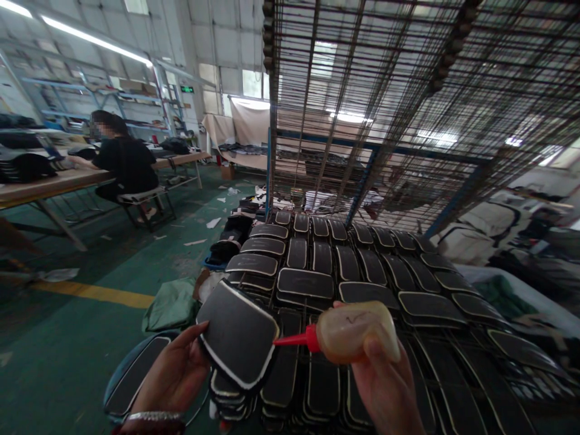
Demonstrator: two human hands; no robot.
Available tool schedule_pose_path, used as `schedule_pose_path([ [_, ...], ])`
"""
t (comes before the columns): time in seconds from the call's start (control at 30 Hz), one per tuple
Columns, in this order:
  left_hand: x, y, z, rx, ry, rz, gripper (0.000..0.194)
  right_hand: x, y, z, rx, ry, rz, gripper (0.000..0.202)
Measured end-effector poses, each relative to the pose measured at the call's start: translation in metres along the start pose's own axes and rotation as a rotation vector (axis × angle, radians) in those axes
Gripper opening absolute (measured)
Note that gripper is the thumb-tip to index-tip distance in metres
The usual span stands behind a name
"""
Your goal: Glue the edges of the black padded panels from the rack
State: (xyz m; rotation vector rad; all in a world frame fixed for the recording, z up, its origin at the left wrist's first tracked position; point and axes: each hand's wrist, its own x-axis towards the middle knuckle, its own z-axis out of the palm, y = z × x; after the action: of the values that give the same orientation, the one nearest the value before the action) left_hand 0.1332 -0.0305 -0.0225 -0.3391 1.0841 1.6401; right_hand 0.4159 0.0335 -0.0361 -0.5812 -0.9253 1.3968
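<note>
With the left hand (174,376), we hold a dark panel (240,335) with a pale rim by its left edge. With the right hand (387,386), we grip a translucent bottle (347,335) sideways; its red nozzle (294,339) points left, tip at the panel's right edge. Beyond, we see rows of similar panels (306,281). A wire rack (399,90) slants above them. At left, a person (127,160) sits at a table (84,176).

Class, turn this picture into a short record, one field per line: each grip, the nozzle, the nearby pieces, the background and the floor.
Left grip: holds a dark panel with a pale edge
Right grip: holds a squeeze bottle
Nozzle: red, at the panel's edge; contact unclear
Nearby: rows of dark pieces
Upper right: wire mesh
Background: seated person at a table
Floor: green, yellow stripe
</note>
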Motion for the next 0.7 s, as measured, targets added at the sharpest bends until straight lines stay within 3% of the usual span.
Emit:
schedule_pose_path([
  [0.1, -0.001, -0.002, 0.004, 0.002, 0.000, 0.027, 0.038, -0.009, 0.007, -0.004, -0.002, -0.046, 0.046, 0.046],
  [0.37, -0.003, -0.002, 0.006, -0.012, 0.016, 0.064, 0.040, -0.034, 0.026, 0.002, 0.056, 0.040, 0.153, 0.061],
  [0.57, -0.007, -0.002, 0.005, -0.044, 0.025, 0.050, 0.037, -0.013, 0.018, -0.004, 0.007, -0.050, 0.057, 0.052],
  [0.7, -0.005, -0.002, 0.005, -0.076, 0.014, 0.043, 0.039, -0.002, 0.006, 0.000, -0.019, 0.021, -0.008, 0.055],
])
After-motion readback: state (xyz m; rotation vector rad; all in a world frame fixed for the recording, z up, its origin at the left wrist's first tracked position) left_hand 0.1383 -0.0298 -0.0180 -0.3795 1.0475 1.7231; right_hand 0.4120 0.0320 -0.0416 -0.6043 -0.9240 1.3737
